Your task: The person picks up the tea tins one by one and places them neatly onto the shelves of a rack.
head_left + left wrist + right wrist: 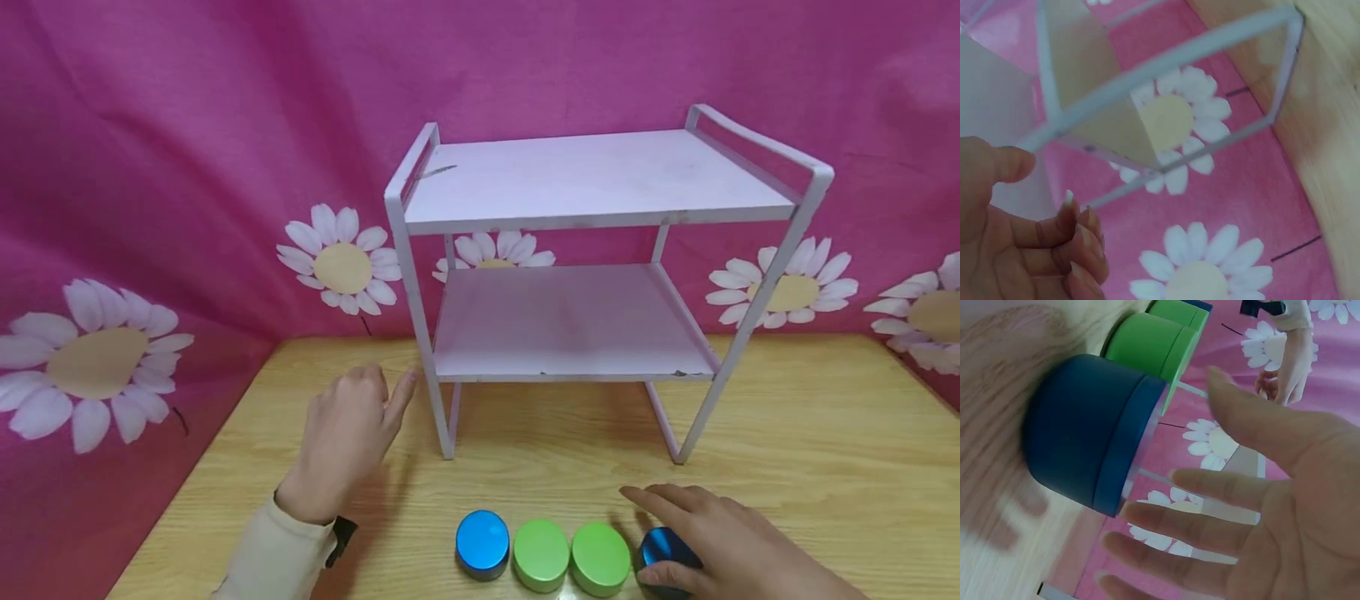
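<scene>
The dark blue can (663,547), shiny on top, stands on the table (862,442), ending a row with two green cans (540,554) and another blue can (482,542). The right hand (731,537) is over it, fingers spread apart. The right wrist view shows its rounded side and seam (the head view hides these). The left hand (348,437), loosely bent, thumb apart, is near the shelf (570,321).

Smooth, metallic-looking finish seen on blue tins (482,540) and green tins (542,552); paint-like coating, chipped at edges, noted on shelf unit (562,179); wood grain observed on table (825,450); backdrop (562,67) recorded as creased cloth
</scene>
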A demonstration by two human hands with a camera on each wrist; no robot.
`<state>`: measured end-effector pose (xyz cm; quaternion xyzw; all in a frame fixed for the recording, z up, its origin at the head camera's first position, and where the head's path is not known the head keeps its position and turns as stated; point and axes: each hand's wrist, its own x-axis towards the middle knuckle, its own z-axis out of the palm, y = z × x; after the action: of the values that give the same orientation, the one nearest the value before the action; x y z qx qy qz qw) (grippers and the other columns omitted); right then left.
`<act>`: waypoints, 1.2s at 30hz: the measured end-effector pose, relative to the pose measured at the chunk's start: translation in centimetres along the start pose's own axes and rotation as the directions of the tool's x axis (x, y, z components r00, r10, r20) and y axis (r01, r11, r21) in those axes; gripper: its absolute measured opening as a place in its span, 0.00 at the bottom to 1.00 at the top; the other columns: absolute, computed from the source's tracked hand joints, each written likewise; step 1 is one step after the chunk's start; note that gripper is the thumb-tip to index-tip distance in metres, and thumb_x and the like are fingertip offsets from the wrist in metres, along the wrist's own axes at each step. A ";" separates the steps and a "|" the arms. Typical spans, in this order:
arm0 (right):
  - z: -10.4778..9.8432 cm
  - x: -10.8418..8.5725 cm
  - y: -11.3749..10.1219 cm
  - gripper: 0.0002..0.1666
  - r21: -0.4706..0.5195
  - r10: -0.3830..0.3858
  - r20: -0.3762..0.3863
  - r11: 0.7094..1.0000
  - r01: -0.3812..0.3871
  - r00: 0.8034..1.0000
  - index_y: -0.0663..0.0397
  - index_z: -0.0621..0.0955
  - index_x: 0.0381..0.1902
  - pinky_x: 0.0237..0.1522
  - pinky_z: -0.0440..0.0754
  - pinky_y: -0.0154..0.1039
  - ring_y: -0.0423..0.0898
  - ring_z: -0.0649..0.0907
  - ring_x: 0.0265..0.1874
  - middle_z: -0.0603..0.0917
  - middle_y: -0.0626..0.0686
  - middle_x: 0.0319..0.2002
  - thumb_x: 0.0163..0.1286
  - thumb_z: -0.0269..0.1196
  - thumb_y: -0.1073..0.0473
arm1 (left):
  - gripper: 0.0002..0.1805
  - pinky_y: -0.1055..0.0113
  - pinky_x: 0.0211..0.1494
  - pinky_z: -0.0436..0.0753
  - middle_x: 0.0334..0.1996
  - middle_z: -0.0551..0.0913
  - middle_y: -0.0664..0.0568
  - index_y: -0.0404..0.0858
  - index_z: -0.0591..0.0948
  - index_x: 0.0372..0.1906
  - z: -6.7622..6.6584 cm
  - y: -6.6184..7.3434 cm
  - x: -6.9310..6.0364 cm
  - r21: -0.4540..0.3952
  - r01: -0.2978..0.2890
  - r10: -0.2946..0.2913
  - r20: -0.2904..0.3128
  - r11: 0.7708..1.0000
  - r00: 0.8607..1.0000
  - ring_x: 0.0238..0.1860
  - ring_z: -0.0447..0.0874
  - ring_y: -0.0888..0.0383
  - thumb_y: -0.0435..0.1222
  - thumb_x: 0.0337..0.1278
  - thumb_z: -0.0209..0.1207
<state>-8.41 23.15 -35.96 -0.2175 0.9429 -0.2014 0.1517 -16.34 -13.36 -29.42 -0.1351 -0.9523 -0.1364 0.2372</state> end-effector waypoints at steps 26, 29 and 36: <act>2.2 1.0 2.6 0.37 -0.116 -0.235 0.033 0.964 0.237 0.971 0.52 0.74 0.62 0.32 0.81 0.39 0.40 0.78 0.39 0.81 0.50 0.47 0.63 0.60 0.35 | 0.25 0.62 0.35 0.79 0.41 0.76 0.47 0.31 0.71 0.55 2.2 -0.2 1.2 -0.286 -0.075 0.155 0.269 0.955 0.951 0.33 0.74 0.56 0.39 0.55 0.62; 2.6 1.2 3.0 0.37 -0.107 -0.247 0.039 0.962 0.250 0.968 0.51 0.74 0.62 0.32 0.81 0.41 0.41 0.79 0.39 0.81 0.51 0.48 0.63 0.60 0.35 | 0.28 0.63 0.38 0.78 0.47 0.74 0.50 0.37 0.66 0.62 0.8 -0.6 1.6 -0.356 0.012 0.115 0.334 0.935 0.936 0.35 0.76 0.57 0.44 0.62 0.57; 2.4 1.2 2.7 0.37 -0.072 -0.207 0.075 0.975 0.213 0.975 0.54 0.74 0.62 0.33 0.81 0.40 0.40 0.77 0.39 0.80 0.51 0.48 0.63 0.60 0.36 | 0.19 0.66 0.23 0.70 0.21 0.72 0.54 0.37 0.75 0.36 0.4 0.8 2.5 -0.271 0.043 0.012 0.199 0.962 0.980 0.20 0.70 0.59 0.51 0.66 0.54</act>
<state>-9.50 24.02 -39.49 -0.3284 0.9162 -0.1713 0.1526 -18.38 -11.97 -28.41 -0.1719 -0.9443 -0.2543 0.1190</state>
